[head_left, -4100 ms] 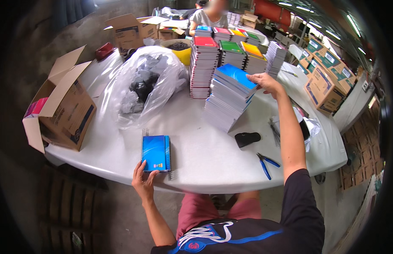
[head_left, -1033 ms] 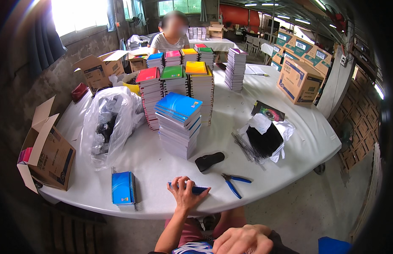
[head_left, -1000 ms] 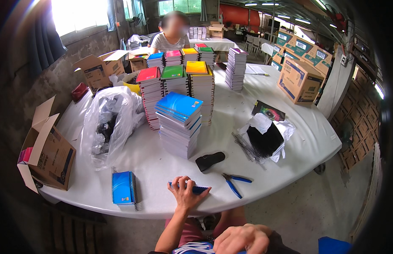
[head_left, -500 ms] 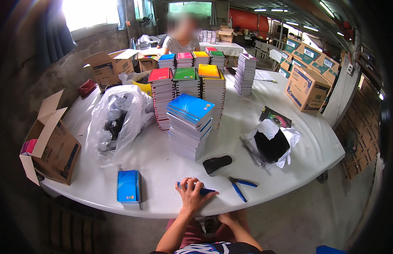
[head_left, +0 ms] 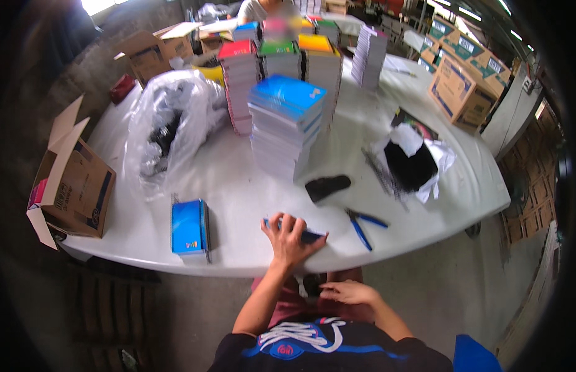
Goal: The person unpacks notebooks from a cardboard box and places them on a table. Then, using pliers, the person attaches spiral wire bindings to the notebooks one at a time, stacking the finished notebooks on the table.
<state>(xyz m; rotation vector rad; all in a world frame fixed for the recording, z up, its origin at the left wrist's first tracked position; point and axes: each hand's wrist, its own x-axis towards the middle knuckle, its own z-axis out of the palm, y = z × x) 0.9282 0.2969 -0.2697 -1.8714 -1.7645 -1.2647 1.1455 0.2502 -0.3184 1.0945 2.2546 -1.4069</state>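
Note:
Near the table's front edge, my left hand (head_left: 290,239) is closed over a blue notebook (head_left: 311,237), which stands on its edge and is mostly hidden under the fingers. My right hand (head_left: 349,291) is below the table edge, over my lap, with its fingers stretched out and nothing seen in them. To the left lie blue spiral notebooks (head_left: 189,227) in a low pile. Right of my left hand rest blue-handled pliers (head_left: 365,227), handles apart, and a dark, elongated object (head_left: 327,186). A tall stack of blue notebooks (head_left: 287,130) rises beyond.
Notebook stacks with red (head_left: 237,49), green and yellow covers stand farther back, before another person. A clear plastic bag (head_left: 170,133) and an opened carton (head_left: 77,192) occupy the left. At right are black wire coils (head_left: 409,164) in white paper and a closed carton (head_left: 460,93).
The view has tipped downward, so the table sits higher in it. My right hand has come out more fully over my lap. My left hand stays on the blue notebook.

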